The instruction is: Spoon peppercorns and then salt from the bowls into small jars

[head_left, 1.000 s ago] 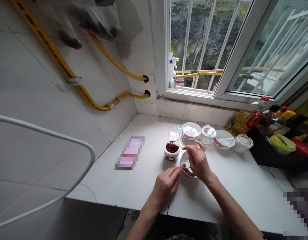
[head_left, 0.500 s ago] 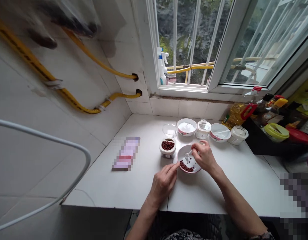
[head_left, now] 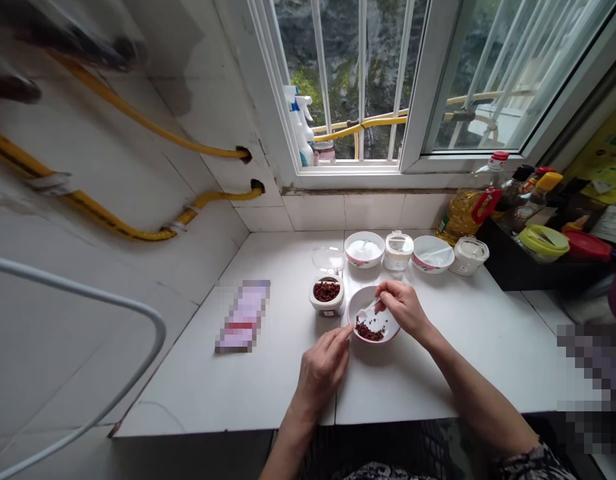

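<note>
A white bowl with a pink rim holds a small heap of dark red peppercorns, with a few scattered higher up inside it. My right hand pinches the handle of a small white spoon, whose head is inside the bowl near its left wall. My left hand grips the bowl's left rim with its fingertips; the fingers are close together and the thumb is mostly hidden. Beside the bowl, on its left, stands an open jar full of the same peppercorns.
Behind stand a bowl of white powder, a lidded jar, a bowl with a white spoon and another lidded jar. A clear lid lies behind the peppercorn jar. An oil bottle is back right.
The spoon head has shifted left and down inside the bowl, towards the peppercorns. My left hand stays at the bowl's rim. The camera view has turned slightly.
</note>
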Action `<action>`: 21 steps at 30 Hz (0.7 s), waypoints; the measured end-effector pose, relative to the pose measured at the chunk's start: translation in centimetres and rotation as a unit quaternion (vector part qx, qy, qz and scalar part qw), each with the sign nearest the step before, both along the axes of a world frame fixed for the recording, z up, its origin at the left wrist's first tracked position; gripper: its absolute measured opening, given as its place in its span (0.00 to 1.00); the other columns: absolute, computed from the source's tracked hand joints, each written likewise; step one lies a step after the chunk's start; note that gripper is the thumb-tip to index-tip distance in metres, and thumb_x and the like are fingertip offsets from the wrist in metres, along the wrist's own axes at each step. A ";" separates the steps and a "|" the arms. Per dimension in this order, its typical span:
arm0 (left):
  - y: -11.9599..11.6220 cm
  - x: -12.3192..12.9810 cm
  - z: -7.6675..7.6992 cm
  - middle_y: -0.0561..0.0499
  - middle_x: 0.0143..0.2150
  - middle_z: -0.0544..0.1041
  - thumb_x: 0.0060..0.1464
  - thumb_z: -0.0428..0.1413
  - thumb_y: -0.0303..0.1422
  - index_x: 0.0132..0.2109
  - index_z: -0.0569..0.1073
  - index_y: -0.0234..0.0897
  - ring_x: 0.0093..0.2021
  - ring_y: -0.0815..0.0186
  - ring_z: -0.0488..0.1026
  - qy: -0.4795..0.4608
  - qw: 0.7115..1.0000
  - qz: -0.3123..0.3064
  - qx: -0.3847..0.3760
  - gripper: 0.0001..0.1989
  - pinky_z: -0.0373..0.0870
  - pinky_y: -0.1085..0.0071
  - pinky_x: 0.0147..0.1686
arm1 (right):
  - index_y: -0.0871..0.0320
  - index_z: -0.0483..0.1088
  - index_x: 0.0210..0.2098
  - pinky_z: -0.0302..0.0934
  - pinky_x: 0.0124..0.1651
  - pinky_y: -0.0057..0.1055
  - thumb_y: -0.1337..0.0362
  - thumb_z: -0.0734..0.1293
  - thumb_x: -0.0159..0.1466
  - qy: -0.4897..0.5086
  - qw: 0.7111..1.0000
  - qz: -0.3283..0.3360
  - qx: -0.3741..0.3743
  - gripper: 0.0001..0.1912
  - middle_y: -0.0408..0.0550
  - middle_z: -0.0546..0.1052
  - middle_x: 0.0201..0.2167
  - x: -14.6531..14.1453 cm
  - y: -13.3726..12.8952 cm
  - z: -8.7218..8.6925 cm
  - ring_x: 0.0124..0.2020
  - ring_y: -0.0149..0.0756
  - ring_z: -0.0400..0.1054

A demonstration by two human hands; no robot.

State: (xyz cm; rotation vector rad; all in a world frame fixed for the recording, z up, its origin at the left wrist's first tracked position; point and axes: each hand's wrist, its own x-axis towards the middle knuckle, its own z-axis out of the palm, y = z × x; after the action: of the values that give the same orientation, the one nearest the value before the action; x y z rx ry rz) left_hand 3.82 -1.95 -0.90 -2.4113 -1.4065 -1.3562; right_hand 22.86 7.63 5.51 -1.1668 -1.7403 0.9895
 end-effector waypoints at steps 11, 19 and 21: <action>-0.1 -0.4 -0.4 0.46 0.46 0.79 0.64 0.48 0.23 0.64 0.64 0.41 0.45 0.65 0.79 0.006 1.000 -0.005 -0.005 0.23 0.77 0.72 0.44 | 0.57 0.70 0.26 0.65 0.29 0.29 0.65 0.62 0.53 0.156 0.978 0.002 -0.141 0.05 0.42 0.76 0.16 0.1 0.6 -0.3 0.20 0.33 0.71; -0.1 -0.5 -0.8 0.45 0.48 0.79 0.64 0.47 0.22 0.63 0.65 0.40 0.46 0.64 0.78 0.003 1.000 -0.012 -0.023 0.23 0.78 0.71 0.44 | 0.58 0.71 0.34 0.71 0.38 0.35 0.57 0.65 0.61 0.195 0.977 0.008 -0.088 0.10 0.47 0.81 0.24 -0.2 0.6 -0.1 0.28 0.37 0.76; -0.1 -0.5 -0.9 0.45 0.49 0.79 0.64 0.47 0.22 0.64 0.64 0.40 0.46 0.64 0.78 0.003 1.000 -0.015 -0.025 0.23 0.78 0.72 0.44 | 0.57 0.71 0.38 0.71 0.40 0.36 0.56 0.64 0.64 0.191 0.981 0.006 -0.039 0.11 0.48 0.82 0.28 -1.1 0.2 -0.1 0.33 0.39 0.78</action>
State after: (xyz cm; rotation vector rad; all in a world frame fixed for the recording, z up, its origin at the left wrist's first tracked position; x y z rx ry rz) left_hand 3.32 -2.05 -1.80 -2.4765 -1.4253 -1.3339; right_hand 21.81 7.83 5.42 -0.9399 -1.4142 1.2106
